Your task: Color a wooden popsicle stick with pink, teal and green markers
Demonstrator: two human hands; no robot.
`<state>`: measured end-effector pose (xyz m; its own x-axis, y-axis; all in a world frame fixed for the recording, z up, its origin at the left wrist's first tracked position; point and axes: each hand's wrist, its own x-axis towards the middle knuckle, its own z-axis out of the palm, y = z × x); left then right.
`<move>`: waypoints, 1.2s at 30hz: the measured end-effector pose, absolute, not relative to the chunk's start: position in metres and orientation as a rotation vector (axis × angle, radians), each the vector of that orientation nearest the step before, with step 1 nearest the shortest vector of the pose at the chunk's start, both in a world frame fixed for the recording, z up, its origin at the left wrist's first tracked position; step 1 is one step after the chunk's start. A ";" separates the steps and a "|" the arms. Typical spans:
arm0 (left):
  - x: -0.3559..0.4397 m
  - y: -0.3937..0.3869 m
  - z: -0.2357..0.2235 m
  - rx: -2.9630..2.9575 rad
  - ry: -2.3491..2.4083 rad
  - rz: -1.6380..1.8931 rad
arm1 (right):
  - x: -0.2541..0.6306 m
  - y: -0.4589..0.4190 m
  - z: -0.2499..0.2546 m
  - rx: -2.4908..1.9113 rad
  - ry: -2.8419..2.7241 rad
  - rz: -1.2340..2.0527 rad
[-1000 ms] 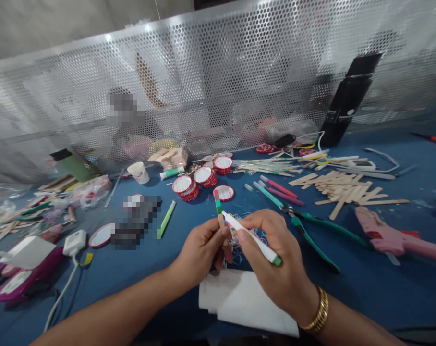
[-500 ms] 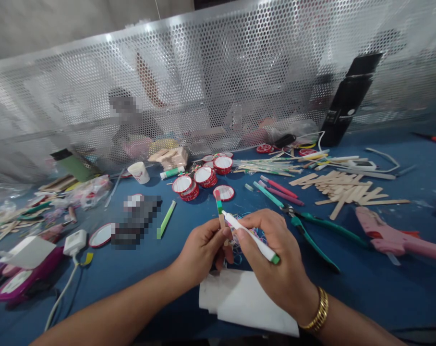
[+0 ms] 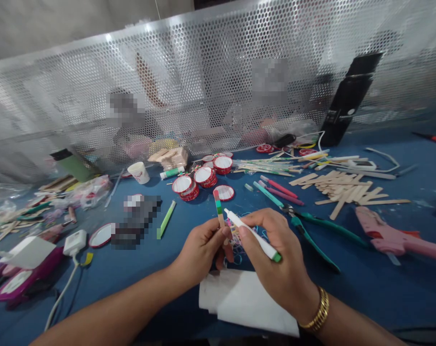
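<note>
Between the thumb and fingers of my left hand (image 3: 205,245) a wooden craft stick (image 3: 218,206) is pinched, standing nearly upright. Its top is coloured red, with teal and green bands below and bare wood lower down. My right hand (image 3: 279,250) grips a white marker pen (image 3: 256,236) with a green end; its tip points at the stick's right edge, a small gap apart. Under the hands lie tangled coloured threads (image 3: 236,259), partly hidden. A folded white cloth or paper (image 3: 247,302) rests nearest to me.
Red-rimmed round caps (image 3: 223,193) sit ahead. To the right are coloured pens (image 3: 281,186), green-handled pliers (image 3: 315,240), loose craft sticks (image 3: 351,192) and a pink glue gun (image 3: 394,235). A paper cup (image 3: 139,173) and charger (image 3: 75,241) stand left. A perforated metal screen (image 3: 203,81) closes the back.
The marker tip has drawn slightly away to the right from the stick. The green band on the stick now looks more even. My left hand has hardly moved.
</note>
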<state>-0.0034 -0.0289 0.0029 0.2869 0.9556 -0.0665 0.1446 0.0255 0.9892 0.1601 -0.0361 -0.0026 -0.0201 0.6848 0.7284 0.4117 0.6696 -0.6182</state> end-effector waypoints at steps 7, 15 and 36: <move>-0.003 -0.029 0.002 1.407 1.099 0.858 | 0.161 -0.038 -0.002 -0.866 -1.681 0.309; -0.003 -0.029 0.002 1.406 1.094 0.875 | 0.160 -0.038 -0.004 -0.865 -1.659 0.310; -0.003 -0.028 0.001 1.408 1.090 0.887 | 0.161 -0.036 -0.004 -0.893 -1.637 0.283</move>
<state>-0.0035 -0.0285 0.0007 0.2982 0.9528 -0.0567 0.1377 0.0158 0.9904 0.1613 -0.0361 -0.0040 -0.0167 0.6810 0.7321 0.3953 0.6770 -0.6208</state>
